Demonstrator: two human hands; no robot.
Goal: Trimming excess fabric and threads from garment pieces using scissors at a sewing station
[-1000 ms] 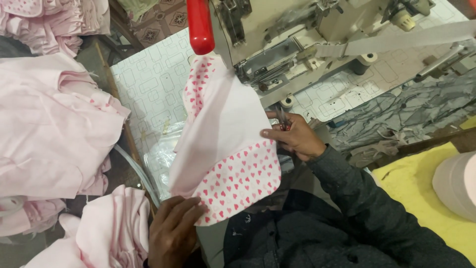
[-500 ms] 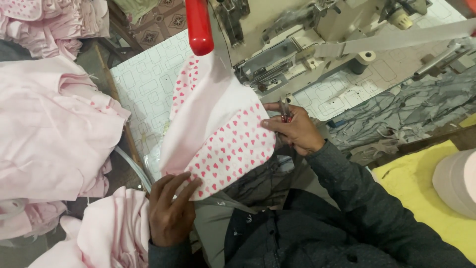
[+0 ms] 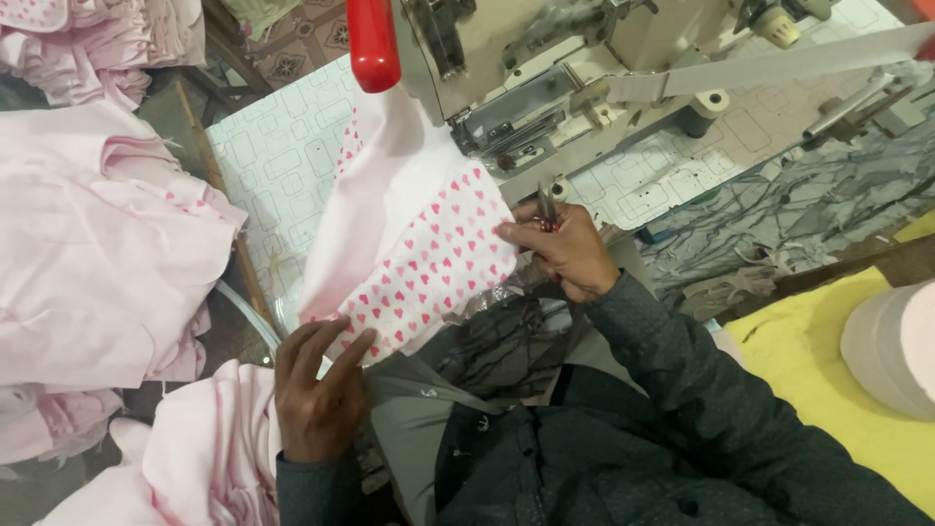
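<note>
My right hand (image 3: 560,248) pinches the right edge of a white cloth piece printed with small red hearts (image 3: 429,263) and also holds small metal snips (image 3: 547,206) that stick up between the fingers. My left hand (image 3: 317,390) rests flat on the cloth's lower left corner, over a plain pale pink garment (image 3: 209,458) on my lap. A plain pink part of the piece (image 3: 375,185) runs up toward the sewing machine (image 3: 526,78), just below a red knob (image 3: 373,44).
A big heap of pink garments (image 3: 102,244) lies at the left, more at top left. The patterned white machine table (image 3: 268,161) extends right to grey cloth (image 3: 799,214). Yellow fabric (image 3: 828,380) and a white roll (image 3: 891,346) sit at the right. A white strip (image 3: 779,63) crosses the machine.
The heart-printed piece has been drawn up and spread flatter toward the machine. My left hand slid up onto its lower corner; my right hand stayed at its right edge.
</note>
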